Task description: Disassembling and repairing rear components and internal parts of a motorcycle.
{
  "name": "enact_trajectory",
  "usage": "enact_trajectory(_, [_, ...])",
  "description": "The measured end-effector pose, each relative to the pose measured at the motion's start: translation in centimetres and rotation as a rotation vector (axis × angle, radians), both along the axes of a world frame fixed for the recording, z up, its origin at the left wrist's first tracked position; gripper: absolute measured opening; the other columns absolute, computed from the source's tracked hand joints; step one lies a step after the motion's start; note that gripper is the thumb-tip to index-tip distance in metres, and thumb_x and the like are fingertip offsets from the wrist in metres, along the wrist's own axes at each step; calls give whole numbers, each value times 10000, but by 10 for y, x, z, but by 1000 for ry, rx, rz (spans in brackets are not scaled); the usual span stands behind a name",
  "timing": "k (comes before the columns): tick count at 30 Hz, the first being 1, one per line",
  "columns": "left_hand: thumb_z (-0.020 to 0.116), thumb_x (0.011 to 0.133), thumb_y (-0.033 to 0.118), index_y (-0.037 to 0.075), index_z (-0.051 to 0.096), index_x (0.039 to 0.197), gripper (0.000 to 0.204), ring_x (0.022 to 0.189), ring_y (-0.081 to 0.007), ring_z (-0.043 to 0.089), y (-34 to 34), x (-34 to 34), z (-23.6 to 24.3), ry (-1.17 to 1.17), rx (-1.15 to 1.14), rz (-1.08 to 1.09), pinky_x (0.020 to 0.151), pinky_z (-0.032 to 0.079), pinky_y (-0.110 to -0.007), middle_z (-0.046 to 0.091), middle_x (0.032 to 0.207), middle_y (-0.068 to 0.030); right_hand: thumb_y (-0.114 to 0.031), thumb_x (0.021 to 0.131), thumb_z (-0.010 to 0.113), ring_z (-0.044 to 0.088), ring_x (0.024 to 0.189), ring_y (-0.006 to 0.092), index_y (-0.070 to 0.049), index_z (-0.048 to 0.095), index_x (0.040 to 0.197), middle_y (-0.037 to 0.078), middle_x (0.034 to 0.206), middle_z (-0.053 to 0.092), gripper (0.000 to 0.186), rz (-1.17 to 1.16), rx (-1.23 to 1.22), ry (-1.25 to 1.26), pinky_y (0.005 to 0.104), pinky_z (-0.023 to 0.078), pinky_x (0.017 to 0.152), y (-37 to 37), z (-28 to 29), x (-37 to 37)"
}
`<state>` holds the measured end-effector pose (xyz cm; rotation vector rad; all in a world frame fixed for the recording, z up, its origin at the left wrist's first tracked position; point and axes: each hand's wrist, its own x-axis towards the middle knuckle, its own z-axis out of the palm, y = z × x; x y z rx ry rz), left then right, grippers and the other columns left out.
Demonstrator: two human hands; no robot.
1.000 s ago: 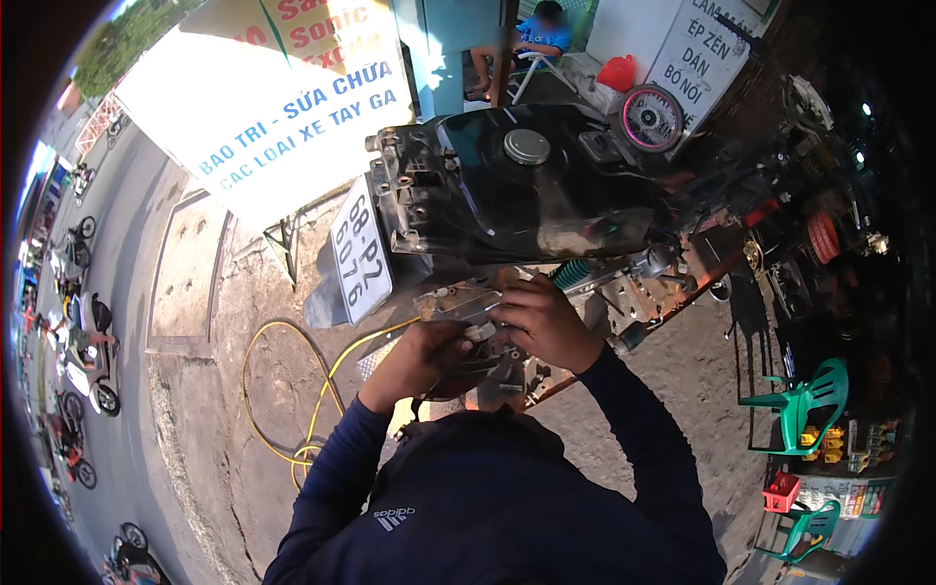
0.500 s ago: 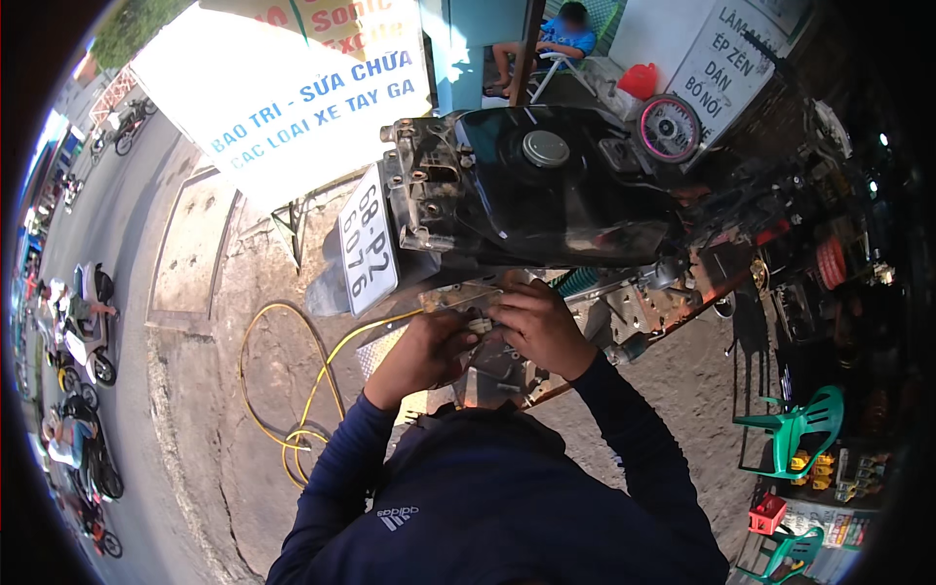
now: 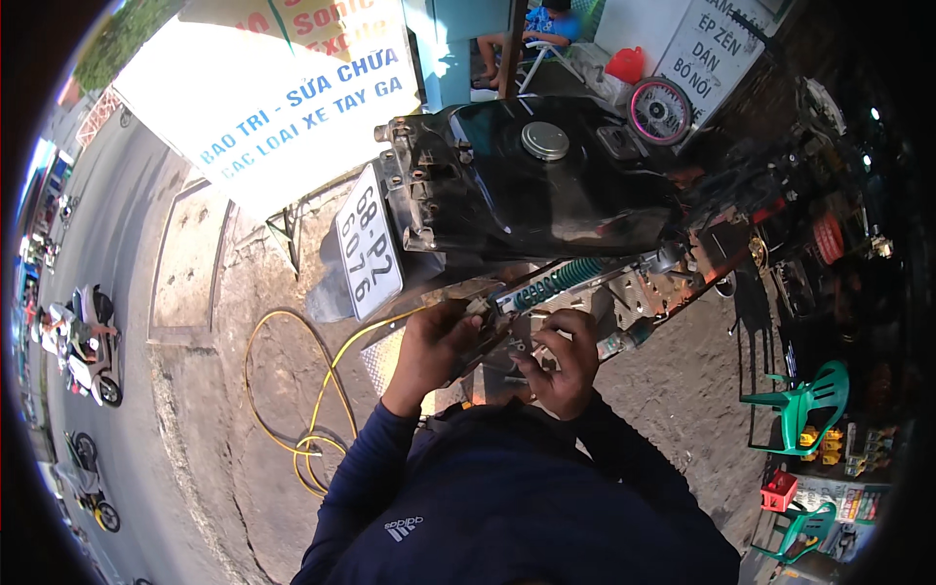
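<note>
My left hand (image 3: 429, 351) is closed on a small pale part (image 3: 476, 308) below the rear of a motorbike with a black tank (image 3: 507, 180) and white number plate (image 3: 369, 242). My right hand (image 3: 561, 361) is just right of it, fingers curled but apart, with nothing clearly held; small metal bits lie near its fingertips. A teal-coiled shock absorber (image 3: 556, 283) shows above both hands, beside the worn metal stand (image 3: 682, 292). Small details between my hands are too small to name.
A large signboard (image 3: 253, 97) stands behind left, a yellow hose (image 3: 255, 370) on the pavement. A person (image 3: 541, 24) sits at the back near a pink-rimmed wheel (image 3: 661, 109). Green chairs (image 3: 809, 409) are at the right. Scooters (image 3: 93, 346) travel on the road at the left.
My right hand has left the pale part, moving down and right with fingers loosened, exposing more of the teal spring. My left hand keeps hold. Scooters on the road have moved.
</note>
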<state>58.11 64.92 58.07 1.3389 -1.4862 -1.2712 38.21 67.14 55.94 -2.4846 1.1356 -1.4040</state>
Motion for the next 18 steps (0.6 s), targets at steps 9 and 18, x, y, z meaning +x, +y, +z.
enact_trajectory(9, [682,862,49,-43,603,1036,212,772,-77,610,-2,-23,21,156,186,-113,686,502,-256,664,872,-51,-473,979,451,497,1229,224,-58,288,1454,131,1342,466,652,432,1333,-1284,322,460,970,16,-122,41])
enact_trajectory(18, [638,911,114,-50,510,1303,444,1131,-299,598,36,65,60,-261,-549,13,981,472,-406,605,1224,-161,-622,943,367,519,1230,290,-43,367,1441,155,1392,484,764,874,1898,-1852,438,389,1064,37,-13,90])
